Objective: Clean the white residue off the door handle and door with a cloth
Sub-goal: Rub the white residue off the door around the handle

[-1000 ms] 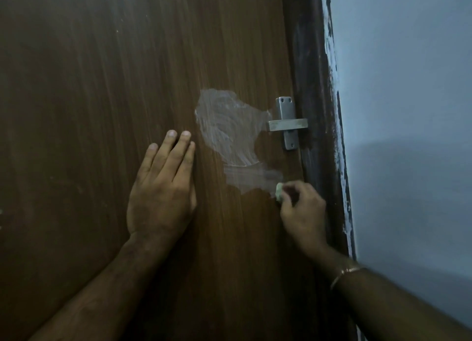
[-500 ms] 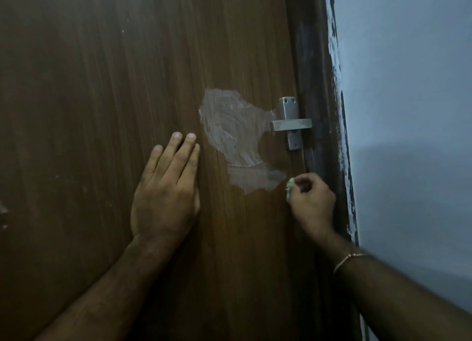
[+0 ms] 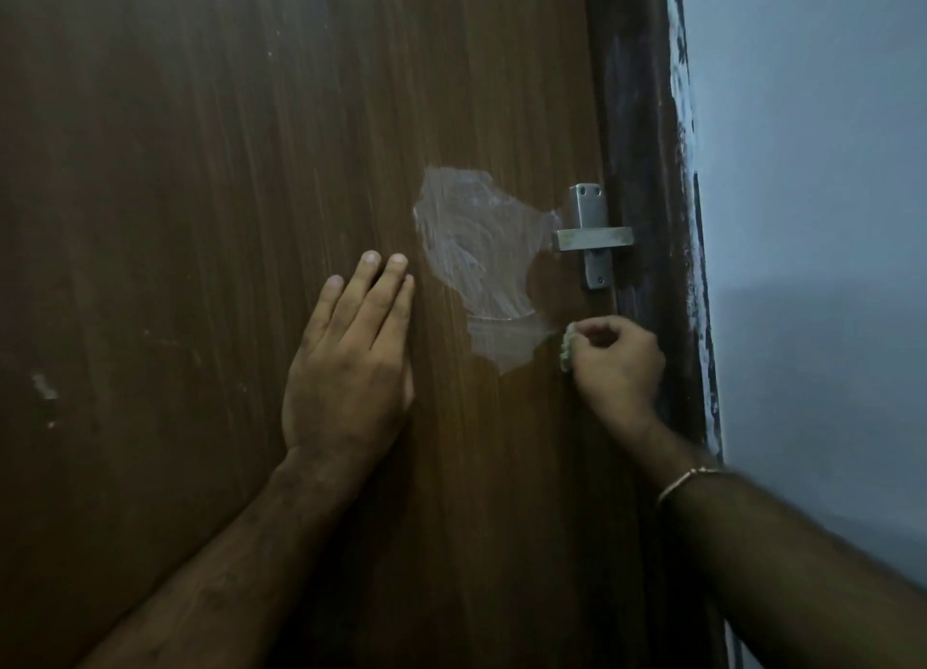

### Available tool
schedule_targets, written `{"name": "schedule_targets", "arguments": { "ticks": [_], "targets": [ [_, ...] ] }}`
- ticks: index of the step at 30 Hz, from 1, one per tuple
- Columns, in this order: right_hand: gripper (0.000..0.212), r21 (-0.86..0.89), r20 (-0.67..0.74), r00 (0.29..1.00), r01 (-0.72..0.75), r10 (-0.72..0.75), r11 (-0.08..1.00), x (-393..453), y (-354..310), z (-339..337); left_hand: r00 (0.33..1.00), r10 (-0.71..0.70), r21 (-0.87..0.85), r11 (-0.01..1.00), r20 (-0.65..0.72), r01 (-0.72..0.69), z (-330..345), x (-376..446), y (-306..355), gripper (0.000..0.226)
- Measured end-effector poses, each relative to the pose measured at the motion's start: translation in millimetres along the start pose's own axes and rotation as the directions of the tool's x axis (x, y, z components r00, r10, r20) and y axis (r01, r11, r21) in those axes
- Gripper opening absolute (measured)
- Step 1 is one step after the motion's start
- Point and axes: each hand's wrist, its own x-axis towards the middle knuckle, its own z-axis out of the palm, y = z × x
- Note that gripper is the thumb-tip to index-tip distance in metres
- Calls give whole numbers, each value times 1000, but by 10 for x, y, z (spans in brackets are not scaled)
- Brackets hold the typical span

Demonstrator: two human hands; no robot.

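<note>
A brown wooden door [image 3: 251, 217] fills most of the view. A smeared patch of white residue [image 3: 476, 257] lies on it just left of the metal door handle [image 3: 592, 239]. My left hand [image 3: 351, 367] presses flat against the door, fingers together, left of the patch. My right hand [image 3: 614, 365] is closed around a small pale green cloth [image 3: 567, 350], held against the door at the lower right edge of the residue, below the handle. Most of the cloth is hidden inside the fist.
A dark door frame [image 3: 647, 167] with white paint streaks runs down the right side of the door. Beyond it is a pale blue wall [image 3: 812, 217]. A thin bracelet [image 3: 687, 480] sits on my right wrist. Small white specks [image 3: 45, 387] mark the door's left side.
My right hand with the cloth has shifted to the right and slightly up, from the bottom of the residue patch to beside its lower right edge. My left hand stays flat on the door.
</note>
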Motion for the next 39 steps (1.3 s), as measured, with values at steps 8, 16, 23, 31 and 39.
{"name": "schedule_targets", "arguments": {
  "ticks": [8, 16, 23, 31, 39],
  "targets": [
    [16, -51, 101, 994, 55, -49, 997, -208, -158, 99, 999, -2, -9, 1000, 36, 2, -27, -14, -17, 55],
    [17, -147, 153, 968, 224, -201, 963, -342, -204, 143, 1000, -2, -3, 1000, 23, 2, -13, -8, -9, 51],
    [18, -137, 170, 900, 424, -401, 895, -371, -241, 177, 1000, -3, -10, 1000, -13, 2, 37, 12, -7, 52],
    [26, -147, 385, 683, 709, -621, 690, -328, 60, 22, 1000, 5, -36, 999, -14, -5, 45, 11, -19, 50],
    [18, 226, 469, 859, -339, 203, 913, -231, -47, -315, 992, -80, -206, 973, 101, 99, -116, 18, 101, 48]
  ]
}}
